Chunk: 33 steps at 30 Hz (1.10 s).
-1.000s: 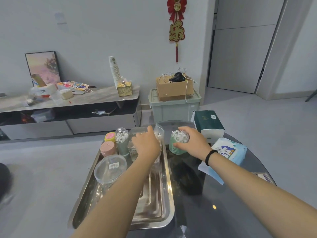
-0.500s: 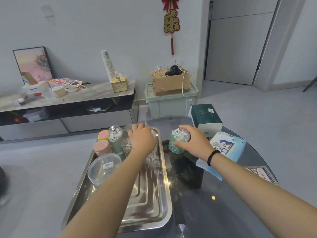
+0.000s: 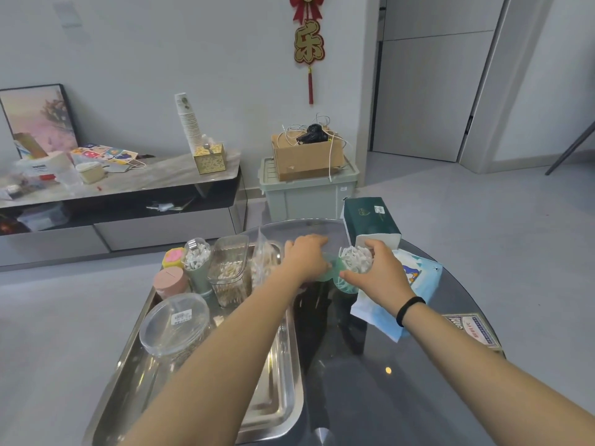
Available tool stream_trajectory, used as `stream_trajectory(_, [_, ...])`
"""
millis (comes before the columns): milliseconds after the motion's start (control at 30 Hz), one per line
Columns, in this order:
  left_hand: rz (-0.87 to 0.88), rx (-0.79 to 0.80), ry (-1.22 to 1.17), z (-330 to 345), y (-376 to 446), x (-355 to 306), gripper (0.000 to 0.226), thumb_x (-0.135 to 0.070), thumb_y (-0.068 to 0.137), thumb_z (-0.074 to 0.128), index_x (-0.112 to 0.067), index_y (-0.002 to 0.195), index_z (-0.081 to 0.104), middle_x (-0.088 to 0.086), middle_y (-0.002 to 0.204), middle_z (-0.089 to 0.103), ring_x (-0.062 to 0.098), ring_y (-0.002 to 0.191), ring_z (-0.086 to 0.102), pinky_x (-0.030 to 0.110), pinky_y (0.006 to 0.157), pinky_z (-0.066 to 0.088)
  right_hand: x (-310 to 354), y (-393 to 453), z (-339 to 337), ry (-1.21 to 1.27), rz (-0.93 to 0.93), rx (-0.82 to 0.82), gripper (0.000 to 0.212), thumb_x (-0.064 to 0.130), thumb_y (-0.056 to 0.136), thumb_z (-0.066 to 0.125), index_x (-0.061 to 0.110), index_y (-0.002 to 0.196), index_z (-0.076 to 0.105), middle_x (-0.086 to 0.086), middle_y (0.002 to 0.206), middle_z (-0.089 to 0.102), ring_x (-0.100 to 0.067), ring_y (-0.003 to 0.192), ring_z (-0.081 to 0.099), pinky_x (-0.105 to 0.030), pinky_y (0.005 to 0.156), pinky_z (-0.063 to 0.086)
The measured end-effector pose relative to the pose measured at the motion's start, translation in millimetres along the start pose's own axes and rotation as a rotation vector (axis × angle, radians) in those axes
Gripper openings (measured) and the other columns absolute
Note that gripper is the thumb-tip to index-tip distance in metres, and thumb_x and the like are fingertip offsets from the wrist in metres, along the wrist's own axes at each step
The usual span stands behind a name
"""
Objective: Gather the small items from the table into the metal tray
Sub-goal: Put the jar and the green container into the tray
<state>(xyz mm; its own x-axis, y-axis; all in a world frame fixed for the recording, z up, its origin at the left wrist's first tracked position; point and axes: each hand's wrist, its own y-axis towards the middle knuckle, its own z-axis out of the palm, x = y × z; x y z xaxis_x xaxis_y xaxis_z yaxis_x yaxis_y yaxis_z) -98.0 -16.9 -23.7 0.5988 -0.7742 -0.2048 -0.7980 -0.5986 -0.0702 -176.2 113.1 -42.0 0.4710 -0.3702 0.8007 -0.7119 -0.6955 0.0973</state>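
Note:
A green cup (image 3: 347, 282) full of small white items stands on the dark glass table (image 3: 370, 381), just right of the metal tray (image 3: 291, 375). My right hand (image 3: 380, 272) grips the cup from the right. From the left, my left hand (image 3: 306, 257) curls its fingers onto the cup's green side. Inside the tray are a clear round jar (image 3: 175, 323), a pink container (image 3: 169, 281), a yellow and pink item (image 3: 174, 257), a grey-green cup of white picks (image 3: 198, 263), a clear box of swabs (image 3: 228, 268) and a plastic bag (image 3: 262, 262).
A dark green tissue box (image 3: 370, 217) stands just behind the cup. A blue and white packet (image 3: 415, 278) lies to its right, and a card box (image 3: 473, 329) near the table's right edge. A low console, a storage bin and a cardboard box line the far wall.
My left hand has left the plastic bag in the tray and moved right onto the green cup. My right hand has stayed on the cup.

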Motion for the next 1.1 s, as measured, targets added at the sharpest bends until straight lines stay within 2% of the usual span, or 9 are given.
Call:
stream_trajectory(133, [0.007, 0.187, -0.008, 18, 14, 6, 0.077, -0.033, 0.086, 0.063, -0.021, 0.150, 0.022, 0.004, 0.158, 0.023, 0.030, 0.144, 0.022, 0.047, 0.115, 0.020, -2, 4, 1, -0.045, -0.021, 0.018, 0.057, 0.024, 0.070, 0.079, 0.009, 0.116, 0.048, -0.008, 0.110, 0.059, -0.016, 0.088, 0.049, -0.023, 0.071, 0.037])
stream_trajectory(267, [-0.031, 0.076, -0.025, 20, 12, 11, 0.078, -0.034, 0.085, 0.064, -0.024, 0.150, 0.021, 0.015, 0.150, 0.029, 0.036, 0.137, 0.025, 0.044, 0.112, 0.026, -2, 4, 1, -0.049, -0.046, 0.018, 0.054, 0.021, 0.070, 0.077, 0.009, 0.114, 0.049, -0.010, 0.111, 0.057, -0.019, 0.090, 0.051, -0.023, 0.072, 0.036])
stream_trajectory(367, [-0.091, -0.161, -0.376, 6, 3, 16, 0.074, -0.043, 0.085, 0.060, -0.035, 0.148, 0.022, 0.015, 0.138, 0.033, 0.032, 0.127, 0.035, 0.045, 0.108, 0.034, 1, 0, -2, -0.003, -0.054, 0.039, 0.067, 0.021, 0.073, 0.076, 0.012, 0.129, 0.041, -0.007, 0.122, 0.055, -0.024, 0.108, 0.055, -0.025, 0.079, 0.041])
stream_trajectory(433, [-0.113, -0.243, -0.706, -4, -5, 16, 0.068, -0.053, 0.080, 0.062, -0.038, 0.141, 0.033, 0.009, 0.132, 0.038, 0.023, 0.115, 0.046, 0.044, 0.104, 0.042, 4, -3, -3, 0.036, -0.053, 0.065, 0.076, 0.022, 0.073, 0.077, 0.015, 0.135, 0.034, -0.006, 0.131, 0.052, -0.024, 0.116, 0.053, -0.026, 0.085, 0.044])
stream_trajectory(567, [-0.192, -0.232, -1.088, -10, -29, 12, 0.068, -0.064, 0.064, 0.070, -0.026, 0.116, 0.048, 0.006, 0.118, 0.059, 0.020, 0.100, 0.066, 0.044, 0.093, 0.053, 12, -9, -2, 0.099, -0.060, 0.121, 0.074, 0.021, 0.073, 0.076, 0.017, 0.133, 0.033, -0.008, 0.132, 0.052, -0.016, 0.101, 0.053, -0.022, 0.080, 0.043])
stream_trajectory(700, [-0.192, -0.213, -1.118, 0, -45, 9, 0.076, -0.070, 0.051, 0.071, -0.028, 0.110, 0.046, 0.002, 0.115, 0.061, 0.020, 0.104, 0.064, 0.044, 0.095, 0.052, 19, -16, 0, 0.137, -0.104, 0.136, 0.071, 0.021, 0.073, 0.076, 0.014, 0.129, 0.033, -0.007, 0.131, 0.055, -0.012, 0.099, 0.052, -0.022, 0.084, 0.042])
stream_trajectory(933, [-0.086, -0.157, -1.297, 4, -50, 4, 0.070, -0.063, 0.074, 0.062, -0.039, 0.136, 0.038, -0.003, 0.140, 0.048, 0.018, 0.119, 0.057, 0.046, 0.101, 0.048, 19, -16, -2, 0.104, -0.162, 0.131, 0.064, 0.027, 0.070, 0.080, 0.020, 0.112, 0.032, -0.005, 0.117, 0.062, -0.013, 0.094, 0.056, -0.019, 0.077, 0.045])
stream_trajectory(1000, [-0.070, -0.150, -1.283, 6, -49, 5, 0.074, -0.069, 0.072, 0.059, -0.045, 0.138, 0.036, -0.008, 0.145, 0.043, 0.016, 0.128, 0.049, 0.047, 0.105, 0.044, 18, -15, -1, 0.090, -0.168, 0.127, 0.065, 0.029, 0.067, 0.081, 0.021, 0.109, 0.033, -0.005, 0.116, 0.061, -0.015, 0.098, 0.057, -0.023, 0.081, 0.048])
stream_trajectory(1100, [-0.026, -0.072, -1.225, 8, -51, 3, 0.062, -0.058, 0.081, 0.058, -0.044, 0.138, 0.038, -0.007, 0.144, 0.045, 0.016, 0.126, 0.050, 0.045, 0.104, 0.045, 19, -12, 0, 0.073, -0.177, 0.134, 0.065, 0.031, 0.065, 0.082, 0.023, 0.107, 0.033, -0.006, 0.115, 0.060, -0.019, 0.102, 0.059, -0.026, 0.081, 0.051])
